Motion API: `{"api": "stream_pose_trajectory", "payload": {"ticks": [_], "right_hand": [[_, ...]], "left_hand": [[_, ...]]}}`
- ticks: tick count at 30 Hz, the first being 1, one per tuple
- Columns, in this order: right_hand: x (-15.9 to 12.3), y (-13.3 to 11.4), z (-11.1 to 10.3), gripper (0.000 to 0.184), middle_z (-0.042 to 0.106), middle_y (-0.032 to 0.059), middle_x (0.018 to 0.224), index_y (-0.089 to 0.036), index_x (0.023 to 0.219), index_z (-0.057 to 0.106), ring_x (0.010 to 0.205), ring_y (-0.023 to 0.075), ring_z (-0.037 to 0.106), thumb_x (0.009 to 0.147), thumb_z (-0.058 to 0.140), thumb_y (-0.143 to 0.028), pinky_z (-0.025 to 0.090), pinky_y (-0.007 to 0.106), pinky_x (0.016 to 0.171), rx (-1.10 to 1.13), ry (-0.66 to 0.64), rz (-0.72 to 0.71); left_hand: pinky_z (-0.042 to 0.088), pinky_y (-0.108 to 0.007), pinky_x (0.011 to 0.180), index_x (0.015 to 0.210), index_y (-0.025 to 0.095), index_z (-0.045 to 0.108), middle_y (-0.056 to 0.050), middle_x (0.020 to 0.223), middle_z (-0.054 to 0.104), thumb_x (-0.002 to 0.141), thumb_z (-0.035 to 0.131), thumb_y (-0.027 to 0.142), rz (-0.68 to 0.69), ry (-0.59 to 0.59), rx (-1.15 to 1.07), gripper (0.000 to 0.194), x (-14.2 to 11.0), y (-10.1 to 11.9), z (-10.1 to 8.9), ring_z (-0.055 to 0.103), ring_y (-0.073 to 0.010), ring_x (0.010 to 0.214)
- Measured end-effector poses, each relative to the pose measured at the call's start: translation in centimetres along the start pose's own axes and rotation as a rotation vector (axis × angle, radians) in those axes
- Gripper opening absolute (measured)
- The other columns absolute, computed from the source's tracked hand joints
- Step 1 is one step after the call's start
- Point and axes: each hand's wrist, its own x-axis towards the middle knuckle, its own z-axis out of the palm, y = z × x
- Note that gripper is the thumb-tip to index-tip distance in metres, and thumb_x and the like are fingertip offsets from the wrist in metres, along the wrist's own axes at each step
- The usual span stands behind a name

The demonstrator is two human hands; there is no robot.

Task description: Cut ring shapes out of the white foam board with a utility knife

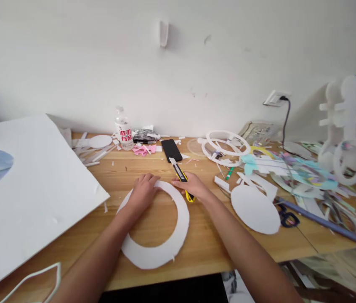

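Observation:
A white foam-board ring point(178, 235) lies flat on the wooden table point(216, 248) in front of me. My left hand point(142, 191) presses down on the ring's far left part, fingers curled over its edge. My right hand point(193, 185) is closed round a yellow and black utility knife point(180, 176), whose blade end points away from me, towards a black phone point(171, 150). The knife sits just past the ring's far right edge.
A large white board with a round cut-out point(29, 198) covers the left of the table. A white oval disc point(255, 209), blue-handled scissors point(287, 216), stacked white rings point(227, 147), a bottle point(124, 134), a white foam stand point(345, 126) and many coloured scraps crowd the right and back.

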Motion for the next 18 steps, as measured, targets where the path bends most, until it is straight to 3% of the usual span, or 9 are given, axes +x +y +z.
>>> {"api": "stream_pose_trajectory", "payload": {"ticks": [7,13,18], "right_hand": [[-0.6,1.4,-1.4,0.05,0.066,0.0015,0.082,-0.016,0.097,0.066,0.067,0.0125,0.058,0.066,0.082,-0.051,0.045,0.022,0.058,0.203,-0.179,0.089],[-0.6,1.6,-1.9,0.052,0.068,0.0015,0.084,-0.016,0.098,0.068,0.067,0.0122,0.059,0.062,0.085,-0.05,0.047,0.023,0.061,0.344,-0.213,0.169],[-0.5,1.5,-2.1,0.049,0.067,0.0008,0.08,-0.016,0.096,0.069,0.064,0.0112,0.058,0.061,0.087,-0.047,0.047,0.022,0.059,0.4,-0.221,0.197]], "left_hand": [[0.047,-0.033,0.099,0.125,0.019,0.059,-0.009,0.12,0.059,0.096,0.053,0.029,0.096,-0.044,-0.056,0.032,-0.6,1.4,-1.1,0.057,-0.0213,0.112],[0.049,-0.044,0.096,0.134,0.017,0.052,-0.012,0.12,0.061,0.094,0.056,0.028,0.031,-0.104,-0.015,0.042,-0.6,1.7,-1.7,0.059,-0.0288,0.11],[0.052,-0.043,0.087,0.133,0.018,0.052,-0.011,0.114,0.063,0.092,0.052,0.018,-0.041,-0.133,0.007,0.041,-0.6,2.1,-2.3,0.063,-0.0286,0.103]]}}
